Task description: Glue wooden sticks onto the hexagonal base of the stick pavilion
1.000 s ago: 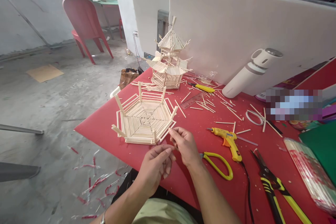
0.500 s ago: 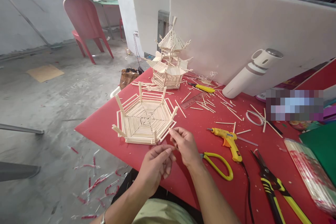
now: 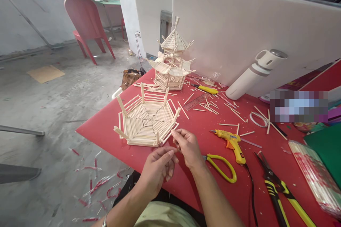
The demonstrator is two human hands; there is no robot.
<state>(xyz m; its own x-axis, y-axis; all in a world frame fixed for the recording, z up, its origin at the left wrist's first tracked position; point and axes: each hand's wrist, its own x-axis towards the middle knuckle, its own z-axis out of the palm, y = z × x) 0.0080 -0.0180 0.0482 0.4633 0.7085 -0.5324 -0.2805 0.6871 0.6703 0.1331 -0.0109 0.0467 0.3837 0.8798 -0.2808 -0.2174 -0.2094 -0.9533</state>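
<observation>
A hexagonal platform of wooden sticks (image 3: 141, 127) lies near the table's front left edge, with low stick railings and upright posts around its rim. My right hand (image 3: 188, 149) is closed in a pinch, its fingertips at the platform's near right railing; whether they grip a stick there is hidden. Just below and left of it, my left hand (image 3: 160, 165) has thumb and forefinger pressed together and the other fingers curled. Anything in that pinch is too small to make out. Beside my right wrist lies a yellow-handled pair of pliers (image 3: 222, 172), its head partly covered.
Behind the platform stands a stick pagoda (image 3: 173, 67). Rightward on the red table (image 3: 106, 124) lie a yellow glue gun (image 3: 231, 142), loose sticks, a yellow cutter knife (image 3: 207, 89), black-and-yellow shears (image 3: 277, 181) and a packet of sticks (image 3: 314, 177). A white flask (image 3: 253, 76) leans on the board.
</observation>
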